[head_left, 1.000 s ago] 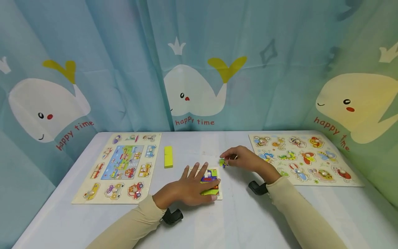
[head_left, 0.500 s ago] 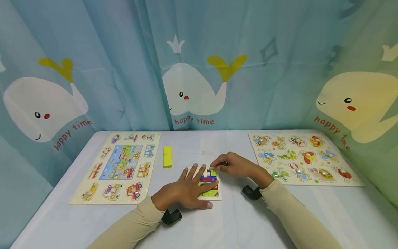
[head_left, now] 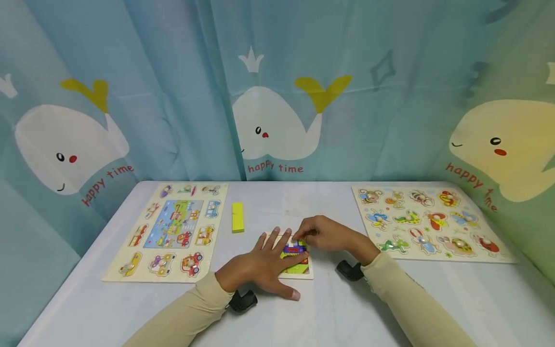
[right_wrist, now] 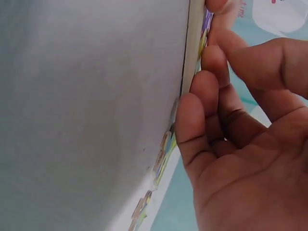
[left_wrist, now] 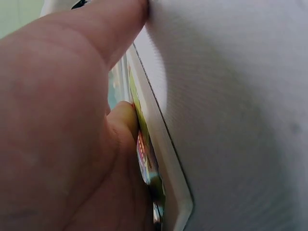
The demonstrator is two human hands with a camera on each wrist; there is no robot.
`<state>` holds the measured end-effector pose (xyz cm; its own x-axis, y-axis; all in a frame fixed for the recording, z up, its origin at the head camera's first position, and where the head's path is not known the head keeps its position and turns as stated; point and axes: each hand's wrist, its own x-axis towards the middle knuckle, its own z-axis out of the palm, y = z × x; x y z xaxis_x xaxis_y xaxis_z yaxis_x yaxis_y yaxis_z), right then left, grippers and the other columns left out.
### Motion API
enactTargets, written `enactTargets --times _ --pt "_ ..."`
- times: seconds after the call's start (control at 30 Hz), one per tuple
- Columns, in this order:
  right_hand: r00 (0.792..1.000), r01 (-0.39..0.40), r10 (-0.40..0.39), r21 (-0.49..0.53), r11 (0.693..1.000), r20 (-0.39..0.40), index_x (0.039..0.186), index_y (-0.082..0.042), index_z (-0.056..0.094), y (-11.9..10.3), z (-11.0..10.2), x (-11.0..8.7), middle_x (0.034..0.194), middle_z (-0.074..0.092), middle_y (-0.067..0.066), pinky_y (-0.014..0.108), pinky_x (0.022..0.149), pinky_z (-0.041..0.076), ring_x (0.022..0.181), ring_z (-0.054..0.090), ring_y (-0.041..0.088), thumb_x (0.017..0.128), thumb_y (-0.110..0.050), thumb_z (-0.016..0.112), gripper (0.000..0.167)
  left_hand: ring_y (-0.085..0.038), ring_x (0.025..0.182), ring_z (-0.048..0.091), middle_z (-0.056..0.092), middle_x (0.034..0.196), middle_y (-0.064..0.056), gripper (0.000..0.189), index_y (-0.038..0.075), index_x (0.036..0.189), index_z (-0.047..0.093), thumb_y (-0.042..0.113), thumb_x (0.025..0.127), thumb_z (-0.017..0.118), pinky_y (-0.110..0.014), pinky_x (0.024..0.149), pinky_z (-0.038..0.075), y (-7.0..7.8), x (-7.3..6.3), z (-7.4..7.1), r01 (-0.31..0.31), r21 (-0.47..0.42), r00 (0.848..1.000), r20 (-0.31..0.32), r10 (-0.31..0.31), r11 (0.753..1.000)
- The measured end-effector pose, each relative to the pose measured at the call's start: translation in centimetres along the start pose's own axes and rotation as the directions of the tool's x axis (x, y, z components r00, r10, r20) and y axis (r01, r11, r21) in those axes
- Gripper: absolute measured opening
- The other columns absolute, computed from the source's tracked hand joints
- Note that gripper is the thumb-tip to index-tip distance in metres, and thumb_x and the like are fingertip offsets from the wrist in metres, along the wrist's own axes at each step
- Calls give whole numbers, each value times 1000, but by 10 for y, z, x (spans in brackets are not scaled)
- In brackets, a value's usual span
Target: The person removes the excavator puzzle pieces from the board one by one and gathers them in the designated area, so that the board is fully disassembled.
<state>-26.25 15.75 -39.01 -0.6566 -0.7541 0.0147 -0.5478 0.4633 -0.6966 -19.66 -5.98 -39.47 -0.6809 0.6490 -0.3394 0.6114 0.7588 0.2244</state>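
Observation:
A small square jigsaw board (head_left: 296, 276) with a purple, green and white vehicle picture lies at the table's middle. Spread over its left part is my left hand (head_left: 262, 267), fingers straight, the thumb reaching onto the cloth below it. At the board's upper right corner my right hand (head_left: 326, 234) has its fingers curled, index finger and thumb at a small green and purple puzzle piece (head_left: 301, 243). The fingers partly hide that piece. In the right wrist view the board's edge (right_wrist: 193, 45) shows beside the fingertips; in the left wrist view its pale side (left_wrist: 166, 159) runs under my hand.
A yellow block (head_left: 237, 217) lies behind my left hand. To the left is a vehicle peg puzzle (head_left: 113, 270); to the right, an insect peg puzzle (head_left: 459, 257). A blue whale-print curtain (head_left: 195, 106) hangs along the table's back edge.
My right hand has carried the puzzle piece leftward from beside the board to its upper right corner. My left hand stays on the board, its thumb now off the board's lower edge.

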Motion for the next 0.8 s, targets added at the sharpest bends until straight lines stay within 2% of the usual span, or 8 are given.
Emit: enactTargets --times 0.23,0.6,0.8 --pt "999 28 -28 -9 1000 15 102 1 76 -2 3 2 91 61 0 27 74 46 81 52 9 88 9 52 29 -32 144 -19 -14 162 -6 87 47 153 18 74 80 56 -56 112 -7 2 -1 -2 10 -11 1000 10 -10 1000" --pt "999 -35 35 -52 998 11 88 -9 72 -5 3 9 90 54 2 30 74 42 81 48 15 87 8 51 27 -34 144 -18 -14 161 -7 85 47 153 20 74 81 56 -56 112 -6 3 0 -3 5 -20 1000 3 -5 1000" --pt "1000 5 -5 -48 999 8 84 -10 67 -8 5 10 89 56 3 31 72 44 80 49 15 87 6 54 21 -33 144 -19 -14 161 -6 84 47 152 20 73 81 57 -56 111 -7 2 0 -3 5 -30 1000 4 -5 1000"
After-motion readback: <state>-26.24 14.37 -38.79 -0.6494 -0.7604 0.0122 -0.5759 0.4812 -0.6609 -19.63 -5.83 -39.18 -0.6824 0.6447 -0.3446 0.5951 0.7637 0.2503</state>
